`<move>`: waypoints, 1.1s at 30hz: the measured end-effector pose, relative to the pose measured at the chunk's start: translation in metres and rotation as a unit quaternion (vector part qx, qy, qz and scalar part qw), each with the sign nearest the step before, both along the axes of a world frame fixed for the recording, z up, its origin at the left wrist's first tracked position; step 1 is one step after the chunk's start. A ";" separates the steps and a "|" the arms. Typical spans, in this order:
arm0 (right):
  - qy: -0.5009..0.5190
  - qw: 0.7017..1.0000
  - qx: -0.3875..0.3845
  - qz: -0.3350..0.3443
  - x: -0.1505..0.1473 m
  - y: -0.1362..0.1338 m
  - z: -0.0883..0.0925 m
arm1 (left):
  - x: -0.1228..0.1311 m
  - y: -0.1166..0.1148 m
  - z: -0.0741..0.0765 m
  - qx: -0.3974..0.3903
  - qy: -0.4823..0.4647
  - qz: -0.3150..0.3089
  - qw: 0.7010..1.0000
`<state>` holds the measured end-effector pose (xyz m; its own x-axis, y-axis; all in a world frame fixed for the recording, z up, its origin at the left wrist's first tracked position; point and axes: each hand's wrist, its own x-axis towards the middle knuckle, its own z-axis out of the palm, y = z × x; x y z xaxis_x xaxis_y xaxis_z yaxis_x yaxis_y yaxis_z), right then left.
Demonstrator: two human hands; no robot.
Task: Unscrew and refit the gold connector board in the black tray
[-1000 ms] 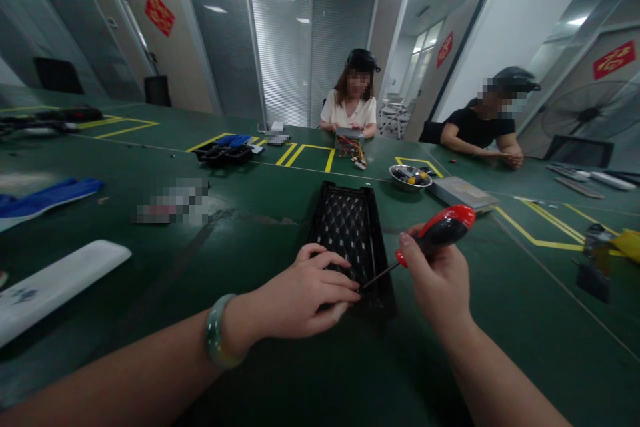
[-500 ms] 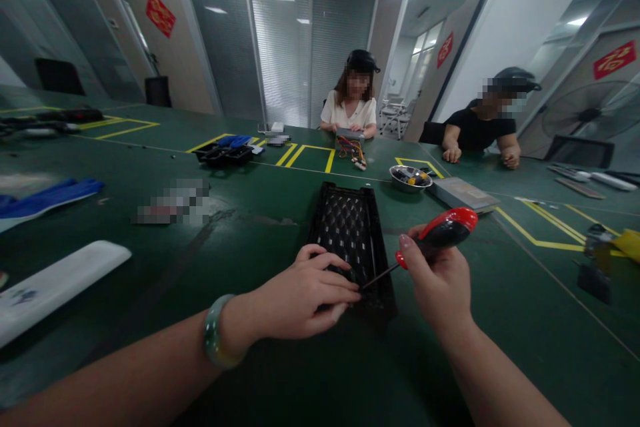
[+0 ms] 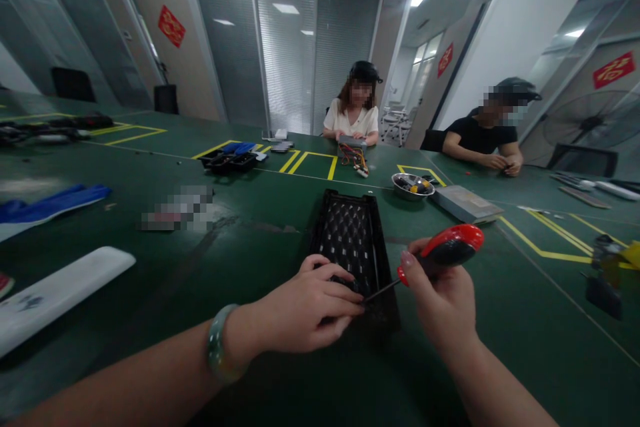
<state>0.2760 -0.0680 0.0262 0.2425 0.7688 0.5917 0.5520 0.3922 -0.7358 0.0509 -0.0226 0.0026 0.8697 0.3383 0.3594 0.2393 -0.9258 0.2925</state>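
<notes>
A long black tray-like part [image 3: 350,233] with a diamond-patterned inner surface lies on the green table in front of me. My left hand [image 3: 313,303] curls over its near end, fingertips pressed on the part around something dark that I cannot make out. My right hand [image 3: 443,303] grips a red and black screwdriver [image 3: 453,247]. Its thin shaft points down and left, and the tip meets the part's near end beside my left fingertips. Exactly what the tip touches is hidden.
A white case [image 3: 75,290] and blue glove [image 3: 55,207] lie left. Beyond the part are a metal bowl [image 3: 413,187], a grey box [image 3: 466,204] and a black tray [image 3: 231,159]. Two people sit across the table [image 3: 260,260]; one handles a grey box with wires [image 3: 354,152].
The view has tilted slightly upward, so the table items appear lower. The person at the right has brought both hands together. My hands keep nearly the same pose on the part and screwdriver.
</notes>
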 end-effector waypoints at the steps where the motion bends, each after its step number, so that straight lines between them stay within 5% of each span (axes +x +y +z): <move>1: 0.000 1.000 -0.006 0.010 0.000 0.000 0.001 | 0.000 0.000 0.000 -0.001 -0.004 0.002 1.000; 11: 0.081 0.987 -0.063 0.120 -0.006 -0.002 0.012 | -0.001 -0.002 0.005 -0.010 -0.011 0.002 1.000; 19: 0.084 0.985 -0.019 0.149 -0.008 -0.003 0.001 | -0.002 -0.003 0.015 -0.014 -0.006 -0.006 1.000; 33: 0.051 0.994 -0.025 0.091 0.005 0.005 -0.010 | -0.002 -0.004 0.019 -0.013 -0.016 -0.009 1.000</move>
<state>0.2808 -0.0633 0.0158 0.1532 0.8329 0.5318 0.3972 0.4409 -0.8049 0.0492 -0.0266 0.0218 0.8637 0.3330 0.3784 0.2137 -0.9218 0.3236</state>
